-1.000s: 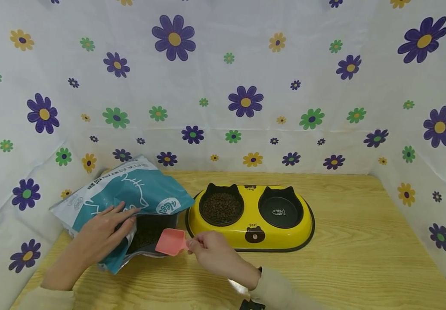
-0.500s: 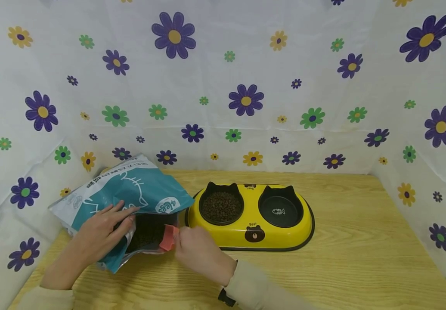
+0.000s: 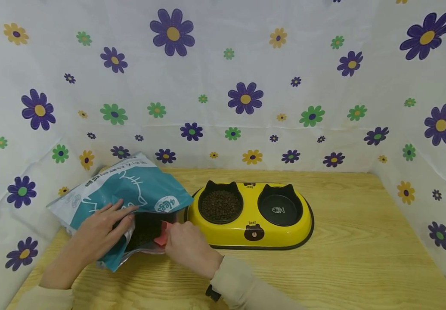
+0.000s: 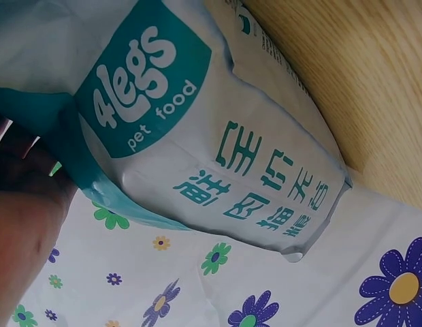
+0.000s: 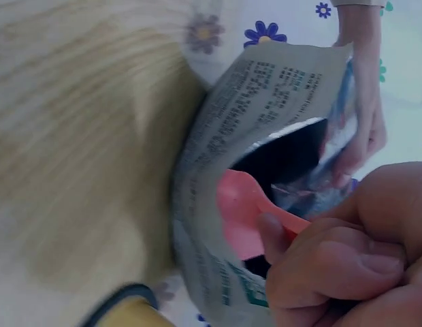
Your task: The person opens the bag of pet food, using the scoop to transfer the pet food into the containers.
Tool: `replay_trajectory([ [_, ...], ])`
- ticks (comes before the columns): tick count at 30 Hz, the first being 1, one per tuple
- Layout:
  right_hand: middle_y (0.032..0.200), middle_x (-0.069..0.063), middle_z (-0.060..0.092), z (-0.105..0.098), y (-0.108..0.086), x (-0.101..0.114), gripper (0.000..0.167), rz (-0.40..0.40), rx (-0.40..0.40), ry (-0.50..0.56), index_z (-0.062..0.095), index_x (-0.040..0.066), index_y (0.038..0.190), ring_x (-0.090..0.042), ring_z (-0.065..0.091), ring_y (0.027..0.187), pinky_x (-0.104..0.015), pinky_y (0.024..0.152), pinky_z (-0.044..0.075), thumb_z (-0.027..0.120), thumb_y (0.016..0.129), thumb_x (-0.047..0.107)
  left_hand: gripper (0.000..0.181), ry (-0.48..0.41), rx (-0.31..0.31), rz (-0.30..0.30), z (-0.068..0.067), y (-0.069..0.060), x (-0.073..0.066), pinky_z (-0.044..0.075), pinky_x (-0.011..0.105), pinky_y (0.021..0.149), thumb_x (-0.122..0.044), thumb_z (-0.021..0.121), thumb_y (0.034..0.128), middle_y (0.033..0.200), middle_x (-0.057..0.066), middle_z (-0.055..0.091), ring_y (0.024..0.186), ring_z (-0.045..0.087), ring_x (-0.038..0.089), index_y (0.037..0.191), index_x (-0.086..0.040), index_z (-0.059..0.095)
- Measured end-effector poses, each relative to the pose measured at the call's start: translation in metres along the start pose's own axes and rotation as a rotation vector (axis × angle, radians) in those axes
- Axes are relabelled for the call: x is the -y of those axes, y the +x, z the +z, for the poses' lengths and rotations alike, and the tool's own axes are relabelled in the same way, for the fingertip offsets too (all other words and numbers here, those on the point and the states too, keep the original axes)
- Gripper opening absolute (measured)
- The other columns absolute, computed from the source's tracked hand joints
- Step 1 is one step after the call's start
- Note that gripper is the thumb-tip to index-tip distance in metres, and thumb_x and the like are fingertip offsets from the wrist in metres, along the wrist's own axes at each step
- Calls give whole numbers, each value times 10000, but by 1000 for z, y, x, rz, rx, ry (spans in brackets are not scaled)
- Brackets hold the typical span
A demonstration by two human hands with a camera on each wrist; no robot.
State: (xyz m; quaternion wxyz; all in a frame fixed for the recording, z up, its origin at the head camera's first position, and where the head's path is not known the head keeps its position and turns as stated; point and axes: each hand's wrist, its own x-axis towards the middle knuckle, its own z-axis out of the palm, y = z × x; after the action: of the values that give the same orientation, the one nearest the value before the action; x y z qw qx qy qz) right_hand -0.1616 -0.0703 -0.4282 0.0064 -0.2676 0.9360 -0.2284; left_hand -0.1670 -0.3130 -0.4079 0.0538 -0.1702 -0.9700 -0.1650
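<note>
A teal and white pet food bag (image 3: pixel 141 185) lies tilted on the table at the left, its mouth facing right and toward me. My left hand (image 3: pixel 99 230) grips the bag by the edge of its mouth, fingers spread over the top panel. In the right wrist view a pink scoop (image 5: pixel 238 211) is partly inside the mouth, its handle held in the curled fingers of my right hand (image 3: pixel 190 247). Dark kibble shows dimly inside the bag. The tip of the scoop is hidden from the head view.
Right of the bag stands a yellow double feeder (image 3: pixel 252 215) with two black cat-eared bowls. Its left bowl (image 3: pixel 221 185) holds brown kibble; the right bowl (image 3: pixel 280 209) shows a fish drawing on its bottom. Flowered cloth (image 3: pixel 207 64) walls in the wooden table (image 3: pixel 343 258).
My right hand has moved left, carrying the scoop from the edge of the bag's mouth deeper inside and turning it on its side. My left hand stays on the bag.
</note>
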Motion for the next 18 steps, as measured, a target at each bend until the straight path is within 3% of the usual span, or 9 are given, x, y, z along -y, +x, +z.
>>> replay_trajectory([
  [10,569,59,380,21,2,-3,379,36,15,88,560,104,724,-58,364,404,-129,353,229,509,1079,228,408,-4,-2,-17,0,-1,0,375,711,1101,-313,481,1089,1400,235,628,1394,479,516,1381,-90,657],
  [18,618,62,419,31,2,-10,342,77,13,273,583,102,807,-52,399,465,-172,398,303,472,1097,245,399,-14,-19,-2,1,-1,0,382,712,1090,-304,483,1088,1388,237,636,1383,487,523,1372,-89,663],
])
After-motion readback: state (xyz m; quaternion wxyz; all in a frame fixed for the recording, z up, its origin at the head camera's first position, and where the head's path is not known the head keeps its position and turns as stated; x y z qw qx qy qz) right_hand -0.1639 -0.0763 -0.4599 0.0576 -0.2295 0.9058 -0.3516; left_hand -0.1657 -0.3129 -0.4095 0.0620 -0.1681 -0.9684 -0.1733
